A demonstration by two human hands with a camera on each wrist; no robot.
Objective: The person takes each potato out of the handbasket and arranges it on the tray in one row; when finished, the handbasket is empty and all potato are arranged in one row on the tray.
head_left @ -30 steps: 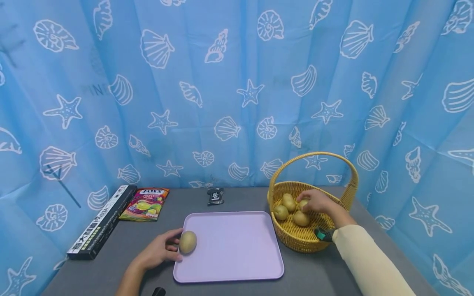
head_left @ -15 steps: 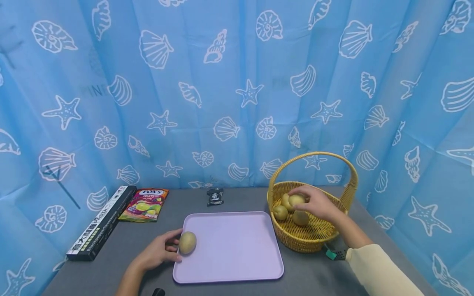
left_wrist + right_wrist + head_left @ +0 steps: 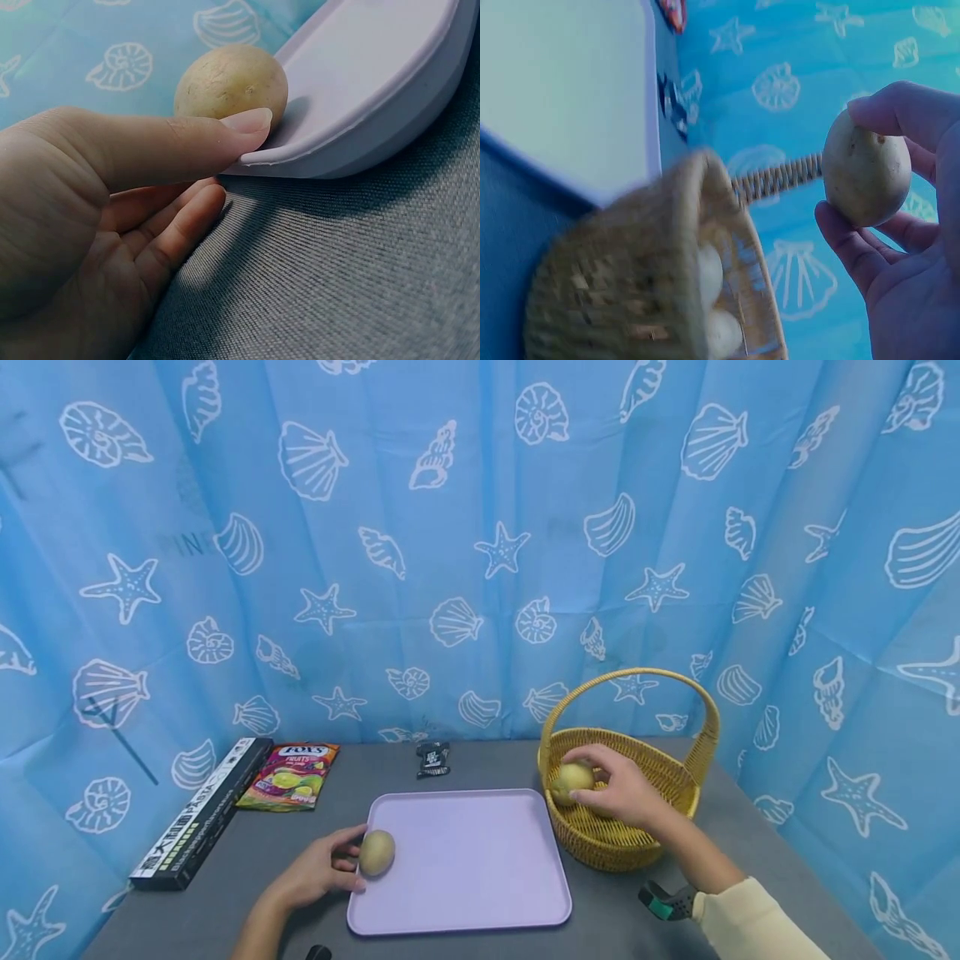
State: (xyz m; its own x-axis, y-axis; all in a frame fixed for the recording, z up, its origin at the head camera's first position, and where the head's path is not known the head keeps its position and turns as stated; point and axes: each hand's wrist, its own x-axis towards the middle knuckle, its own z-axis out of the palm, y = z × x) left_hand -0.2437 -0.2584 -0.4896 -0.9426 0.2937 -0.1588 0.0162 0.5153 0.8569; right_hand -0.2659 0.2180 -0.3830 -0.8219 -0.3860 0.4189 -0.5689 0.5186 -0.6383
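Though off L cam, R-cam basket [image 3: 611,274]

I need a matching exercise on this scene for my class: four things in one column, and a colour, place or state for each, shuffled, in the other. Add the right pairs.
Column one
1. Basket
2. Fox's packet
3. Right hand
4. Tray

Column two
A. Pale purple
B. Holding a potato
C. Woven, with an arched handle
D. Beside the long box

Pairs: 1-C; 2-D; 3-B; 4-A

Left hand [image 3: 318,870] with thumb [image 3: 187,146] extended, fingers [image 3: 184,225] loosely bent, right forearm [image 3: 699,850] angled forward, right hand [image 3: 621,787] gripping
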